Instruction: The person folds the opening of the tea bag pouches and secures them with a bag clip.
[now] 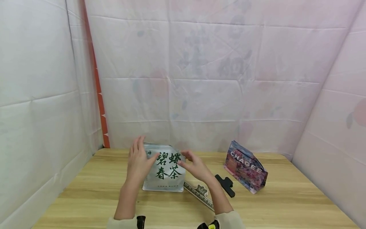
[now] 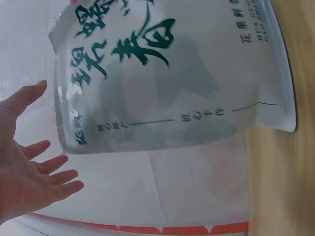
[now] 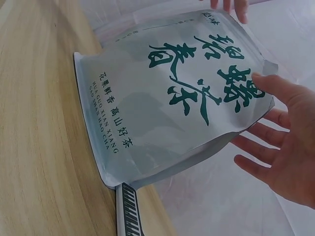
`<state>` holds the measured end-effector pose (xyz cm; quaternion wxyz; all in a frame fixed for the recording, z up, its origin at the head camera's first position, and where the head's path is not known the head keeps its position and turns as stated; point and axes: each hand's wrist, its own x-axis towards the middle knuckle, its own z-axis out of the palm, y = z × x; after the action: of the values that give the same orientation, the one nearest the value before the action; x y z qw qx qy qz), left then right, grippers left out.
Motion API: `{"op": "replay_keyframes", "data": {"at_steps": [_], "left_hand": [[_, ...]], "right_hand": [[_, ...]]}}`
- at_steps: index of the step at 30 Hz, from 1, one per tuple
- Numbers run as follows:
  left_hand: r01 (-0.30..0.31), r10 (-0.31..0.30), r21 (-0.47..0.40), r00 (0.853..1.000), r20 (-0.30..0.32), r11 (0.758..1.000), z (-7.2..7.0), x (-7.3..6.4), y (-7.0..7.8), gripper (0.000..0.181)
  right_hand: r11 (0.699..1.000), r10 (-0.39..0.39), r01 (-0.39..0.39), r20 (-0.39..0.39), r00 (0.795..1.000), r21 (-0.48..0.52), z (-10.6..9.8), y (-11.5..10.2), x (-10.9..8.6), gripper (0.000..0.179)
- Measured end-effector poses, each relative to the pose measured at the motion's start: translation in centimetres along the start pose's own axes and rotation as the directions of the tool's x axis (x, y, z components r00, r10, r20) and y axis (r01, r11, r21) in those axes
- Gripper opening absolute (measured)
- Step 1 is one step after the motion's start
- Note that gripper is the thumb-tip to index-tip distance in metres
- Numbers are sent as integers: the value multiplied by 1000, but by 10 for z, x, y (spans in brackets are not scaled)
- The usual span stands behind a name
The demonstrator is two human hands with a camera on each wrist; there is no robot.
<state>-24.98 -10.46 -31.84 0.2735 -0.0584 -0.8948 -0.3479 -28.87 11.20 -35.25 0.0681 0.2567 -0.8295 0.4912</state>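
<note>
A pale, silvery tea bag (image 1: 164, 183) with large green Chinese characters stands upright on the wooden table. Its upper right corner is bent. At its upper left, my left hand (image 1: 138, 160) is raised with fingers spread; the left wrist view shows a gap between that hand (image 2: 34, 169) and the bag (image 2: 162, 93). On the other side, my right hand (image 1: 197, 166) is around the bent corner. In the right wrist view the thumb (image 3: 275, 87) overlaps the bag's front, while the loosely extended fingers reach behind its edge.
A long clip with a piano-key pattern (image 1: 198, 194) lies by the bag's lower right corner, partly behind my right forearm. Farther right are a black clip (image 1: 226, 185) and a colourful CHAGEE package (image 1: 246, 167). White cloth (image 1: 206, 95) hangs behind the table (image 1: 286, 197).
</note>
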Motion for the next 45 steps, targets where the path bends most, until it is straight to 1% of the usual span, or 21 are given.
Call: {"op": "replay_keyframes", "data": {"at_steps": [3, 9, 11, 14, 18, 23, 25, 29, 32, 37, 39, 41, 45], "left_hand": [[-27, 27, 34, 999, -25, 999, 0, -2, 8, 77], [-113, 123, 143, 991, -60, 983, 0, -4, 17, 68], [-139, 150, 168, 987, -59, 976, 0, -4, 19, 65], [-164, 175, 191, 984, -43, 968, 1, -6, 23, 62], [-196, 204, 206, 979, -17, 959, 4, -9, 27, 57], [-239, 249, 217, 969, -15, 946, 9, -9, 30, 54], [-249, 256, 223, 967, -5, 943, 12, -8, 31, 52], [-264, 259, 235, 965, 53, 936, 17, -4, 32, 50], [-273, 257, 247, 962, 98, 930, 18, 1, 33, 50], [-272, 243, 257, 960, 137, 928, 21, 7, 34, 48], [-270, 239, 263, 960, 142, 926, 22, 8, 34, 47], [-271, 240, 272, 960, 142, 923, 24, 8, 34, 46], [-276, 256, 285, 961, 105, 918, 28, 7, 34, 44]], "right_hand": [[1000, -26, 26, -24, 999, -7, 1, 0, 1, 41], [999, -40, 40, -32, 999, -8, 2, -2, 1, 39], [999, -38, 38, -35, 999, -5, 3, -4, 1, 39], [999, -47, 47, -36, 998, -6, 3, -4, 1, 39], [998, -70, 70, -32, 997, -3, 3, -5, 0, 37], [998, -68, 69, -32, 997, 4, 2, -10, 0, 36], [998, -57, 57, -28, 998, -1, 3, -10, 1, 37], [999, -43, 43, -20, 999, -4, 3, -9, 1, 37], [998, -58, 58, -11, 998, 36, 5, -7, 3, 33], [990, -101, 102, -16, 995, 92, 5, -6, 5, 30], [988, -119, 120, -18, 993, 93, 5, -5, 6, 30], [987, -120, 120, -7, 993, 108, 5, -4, 6, 28], [986, -89, 87, 9, 996, 144, 5, -4, 6, 29]]}}
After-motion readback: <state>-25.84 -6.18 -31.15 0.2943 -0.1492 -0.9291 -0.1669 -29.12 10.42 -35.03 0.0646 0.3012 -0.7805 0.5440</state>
